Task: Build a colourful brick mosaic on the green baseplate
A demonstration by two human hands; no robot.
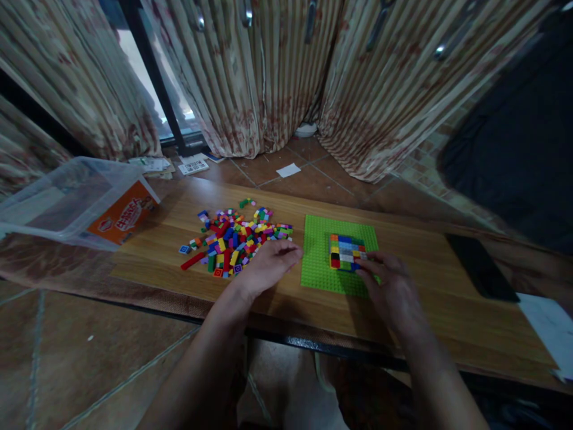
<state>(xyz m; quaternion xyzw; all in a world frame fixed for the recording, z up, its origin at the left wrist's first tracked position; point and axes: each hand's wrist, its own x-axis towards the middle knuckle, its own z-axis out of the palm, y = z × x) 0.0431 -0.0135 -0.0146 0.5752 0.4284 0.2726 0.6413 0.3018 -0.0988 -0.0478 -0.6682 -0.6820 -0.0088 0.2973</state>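
Note:
On the green studded baseplate (316, 263) sits a low block of multicoloured toy bricks (345, 248), roughly square. The thumb and fingertips of my right hand (391, 283) close on the block's right front corner, hiding that part of it. My left hand (271, 266) is beside the plate's left edge, apart from it, with thumb and fingers drawn together. Anything in that pinch is too small or hidden to name. Just left of my left hand spreads a pile of loose toy bricks (233, 239) in many colours.
A clear plastic box (76, 203) with an orange label stands at the left end of the wooden table (286, 304). Toward the right end lie a black phone-like slab (481, 266) and a white sheet (546, 328). Patterned curtains (268, 77) hang behind the table.

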